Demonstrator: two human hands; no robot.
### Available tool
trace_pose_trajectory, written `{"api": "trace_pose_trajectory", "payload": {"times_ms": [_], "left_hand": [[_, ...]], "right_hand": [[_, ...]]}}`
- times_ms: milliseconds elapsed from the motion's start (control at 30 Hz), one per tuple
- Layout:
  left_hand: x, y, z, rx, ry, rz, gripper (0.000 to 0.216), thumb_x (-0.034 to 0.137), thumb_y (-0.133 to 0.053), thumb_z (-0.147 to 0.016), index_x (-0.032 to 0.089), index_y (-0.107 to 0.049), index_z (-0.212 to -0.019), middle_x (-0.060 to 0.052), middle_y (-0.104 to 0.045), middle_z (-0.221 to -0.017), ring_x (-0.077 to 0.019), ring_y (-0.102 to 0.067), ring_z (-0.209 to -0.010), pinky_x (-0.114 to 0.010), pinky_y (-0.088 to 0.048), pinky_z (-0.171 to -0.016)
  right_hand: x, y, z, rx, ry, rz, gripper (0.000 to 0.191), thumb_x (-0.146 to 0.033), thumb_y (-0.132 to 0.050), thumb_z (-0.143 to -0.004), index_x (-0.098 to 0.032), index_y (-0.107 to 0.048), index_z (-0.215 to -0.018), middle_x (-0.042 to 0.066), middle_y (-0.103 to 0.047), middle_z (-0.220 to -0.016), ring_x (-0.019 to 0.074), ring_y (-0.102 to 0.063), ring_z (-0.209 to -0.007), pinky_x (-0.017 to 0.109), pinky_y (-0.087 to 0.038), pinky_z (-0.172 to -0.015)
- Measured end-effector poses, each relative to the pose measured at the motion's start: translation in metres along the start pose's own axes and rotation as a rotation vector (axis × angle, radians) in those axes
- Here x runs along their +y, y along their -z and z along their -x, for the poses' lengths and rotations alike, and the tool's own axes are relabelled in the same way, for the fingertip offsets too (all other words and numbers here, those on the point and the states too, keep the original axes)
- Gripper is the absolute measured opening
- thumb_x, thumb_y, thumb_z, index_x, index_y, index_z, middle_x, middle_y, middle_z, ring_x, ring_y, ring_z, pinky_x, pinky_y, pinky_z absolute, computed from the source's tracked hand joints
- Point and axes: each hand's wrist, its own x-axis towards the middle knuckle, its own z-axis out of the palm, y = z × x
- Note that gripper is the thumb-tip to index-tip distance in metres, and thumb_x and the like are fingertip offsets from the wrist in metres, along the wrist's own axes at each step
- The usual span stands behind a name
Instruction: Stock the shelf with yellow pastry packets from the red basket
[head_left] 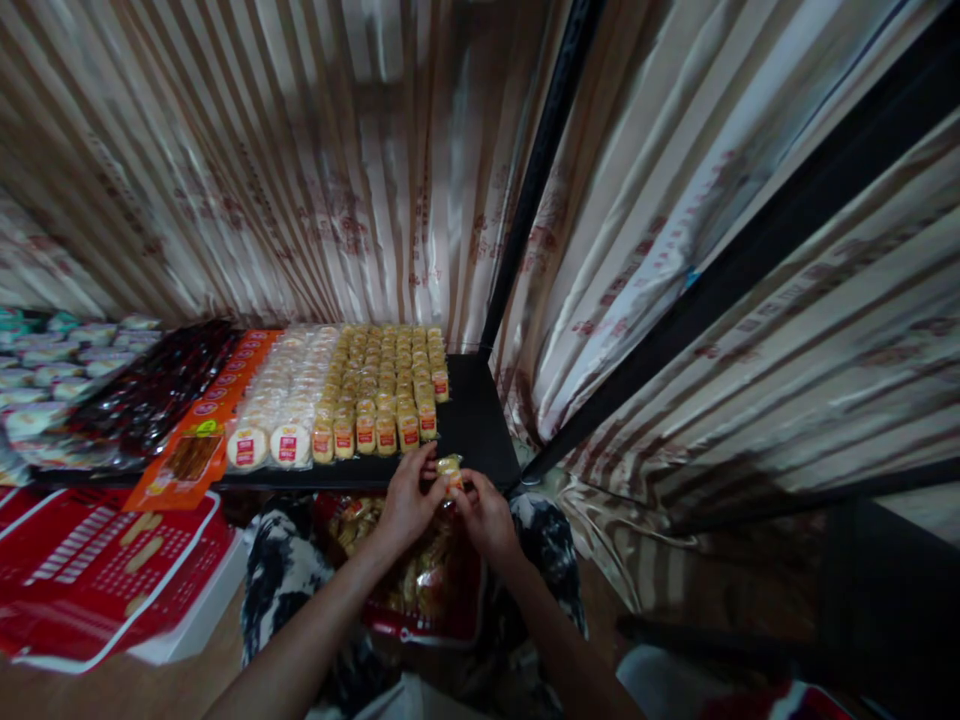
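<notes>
Between my two hands is a small yellow wrapped snack packet [449,467] with a red label, just in front of the shelf edge. My left hand [411,503] pinches it from the left. From the right, the fingers of my right hand [486,515] close on the same packet. Rows of matching yellow packets [382,385] line the black shelf [476,415] beyond my hands, the rightmost row being shorter. Below my hands, between my knees, sits a red basket [442,637] holding more yellow packets [427,585].
White round wrapped snacks [289,400], orange packs [210,420], dark glossy packs [161,390] and pale packets [67,365] fill the shelf leftward. A red basket [97,560] stands at lower left. Black poles [536,160] and striped curtains [337,150] stand behind and to the right.
</notes>
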Motion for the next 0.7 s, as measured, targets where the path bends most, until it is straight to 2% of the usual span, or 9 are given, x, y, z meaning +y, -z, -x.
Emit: {"api": "trace_pose_trajectory", "payload": {"times_ms": [133, 233, 300, 400, 500, 700], "left_hand": [[0.005, -0.013, -0.005, 0.072, -0.003, 0.013, 0.037, 0.021, -0.049, -0.080, 0.017, -0.052, -0.117, -0.011, -0.053, -0.118, -0.0177, -0.057, -0.099, -0.030, -0.052, -0.080], [0.007, -0.024, -0.013, 0.033, 0.066, 0.057, 0.035, 0.022, -0.047, -0.083, 0.017, -0.053, -0.117, -0.010, -0.055, -0.120, -0.0176, -0.058, -0.101, -0.031, -0.050, -0.084], [0.008, -0.033, -0.022, 0.010, 0.115, 0.114, 0.036, 0.025, -0.046, -0.085, 0.017, -0.052, -0.119, -0.010, -0.054, -0.125, -0.0187, -0.055, -0.110, -0.032, -0.047, -0.092], [0.008, -0.045, -0.040, 0.008, 0.198, 0.185, 0.040, 0.030, -0.045, -0.087, 0.016, -0.050, -0.124, -0.010, -0.047, -0.136, -0.0197, -0.043, -0.125, -0.036, -0.034, -0.106], [0.007, -0.054, -0.055, 0.005, 0.236, 0.226, 0.042, 0.033, -0.043, -0.089, 0.019, -0.048, -0.128, -0.007, -0.040, -0.143, -0.0184, -0.033, -0.133, -0.036, -0.022, -0.113], [0.001, -0.065, -0.074, -0.021, 0.252, 0.238, 0.052, 0.034, -0.037, -0.090, 0.011, -0.037, -0.137, -0.010, -0.030, -0.147, -0.0185, -0.026, -0.137, -0.035, -0.016, -0.115]], "right_hand": [[0.002, 0.005, -0.023, 0.088, -0.103, -0.046, 0.032, -0.038, -0.044, -0.083, -0.017, -0.054, -0.103, 0.006, -0.066, -0.091, 0.0141, -0.060, -0.057, 0.028, -0.049, -0.062], [0.003, 0.005, -0.045, 0.174, -0.093, 0.003, 0.034, -0.040, -0.044, -0.081, -0.016, -0.056, -0.102, 0.008, -0.066, -0.095, 0.0149, -0.061, -0.060, 0.029, -0.048, -0.064], [0.003, 0.004, -0.060, 0.201, -0.084, 0.056, 0.035, -0.040, -0.044, -0.081, -0.015, -0.057, -0.102, 0.009, -0.066, -0.094, 0.0152, -0.061, -0.062, 0.029, -0.048, -0.065], [0.002, 0.000, -0.081, 0.202, -0.083, 0.103, 0.036, -0.040, -0.042, -0.082, -0.015, -0.058, -0.102, 0.008, -0.067, -0.093, 0.0154, -0.060, -0.062, 0.028, -0.046, -0.064], [0.003, -0.003, -0.099, 0.203, -0.090, 0.116, 0.034, -0.038, -0.041, -0.082, -0.015, -0.059, -0.099, 0.007, -0.067, -0.091, 0.0161, -0.060, -0.065, 0.028, -0.046, -0.064], [0.010, -0.008, -0.129, 0.142, -0.066, 0.105, 0.031, -0.025, -0.041, -0.080, -0.016, -0.058, -0.104, 0.007, -0.067, -0.093, 0.0176, -0.062, -0.079, 0.029, -0.047, -0.074]]}}
